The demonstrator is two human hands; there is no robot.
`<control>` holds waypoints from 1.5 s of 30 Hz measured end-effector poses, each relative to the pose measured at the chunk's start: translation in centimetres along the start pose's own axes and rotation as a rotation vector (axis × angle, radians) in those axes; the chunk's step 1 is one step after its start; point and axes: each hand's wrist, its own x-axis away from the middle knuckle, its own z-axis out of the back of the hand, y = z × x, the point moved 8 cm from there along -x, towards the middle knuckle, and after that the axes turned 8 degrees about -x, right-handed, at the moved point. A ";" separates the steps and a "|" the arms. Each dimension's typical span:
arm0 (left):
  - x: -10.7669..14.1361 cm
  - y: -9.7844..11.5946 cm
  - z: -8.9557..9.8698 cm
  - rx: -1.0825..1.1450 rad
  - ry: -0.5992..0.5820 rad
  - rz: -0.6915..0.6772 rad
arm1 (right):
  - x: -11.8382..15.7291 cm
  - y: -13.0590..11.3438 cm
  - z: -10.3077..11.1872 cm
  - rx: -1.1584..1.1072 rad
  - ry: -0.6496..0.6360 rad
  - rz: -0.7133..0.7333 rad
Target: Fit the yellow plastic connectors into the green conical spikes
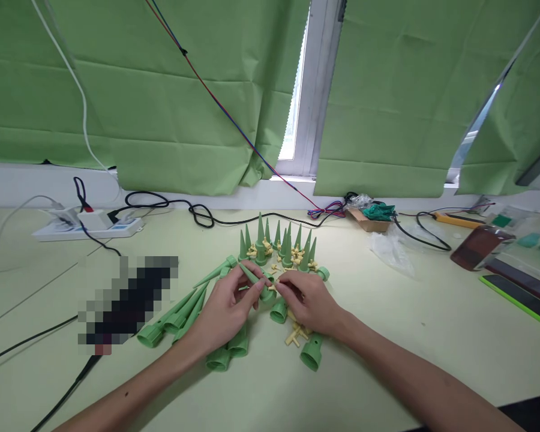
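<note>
My left hand (227,306) is closed around a green plastic plant-watering spike (251,273), whose pointed end tilts up to the left. At the spike's wide end, my right hand (312,300) pinches a small yellow plastic valve (272,287), partly hidden by the fingers. Behind both hands, several green spikes (260,240) stand upright with yellow valves at their bases. Several more spikes (175,319) lie beside and under my left hand. Loose yellow valves (296,335) and a green spike (312,354) with its open end forward lie near my right wrist.
A white power strip (92,227) with plugs sits at the left, and a black cable (234,221) runs along the back. A pixelated dark object (132,303) lies at left. Rightward are a cardboard box (369,222), a plastic bag (390,252) and a green-edged phone (522,300).
</note>
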 end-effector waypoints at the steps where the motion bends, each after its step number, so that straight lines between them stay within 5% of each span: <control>1: 0.0 0.0 0.0 0.001 -0.001 0.004 | 0.0 0.0 0.0 0.004 0.002 0.000; 13: -0.1 0.1 0.2 0.047 0.012 -0.006 | 0.0 -0.1 0.7 0.015 0.075 0.007; 25: 0.2 0.4 0.0 0.002 0.016 -0.014 | 0.1 -0.3 0.0 -0.006 0.011 0.016; 45: 1.2 2.3 -0.8 -0.466 -0.023 -0.280 | 0.1 -0.5 -0.3 -0.023 -0.005 0.003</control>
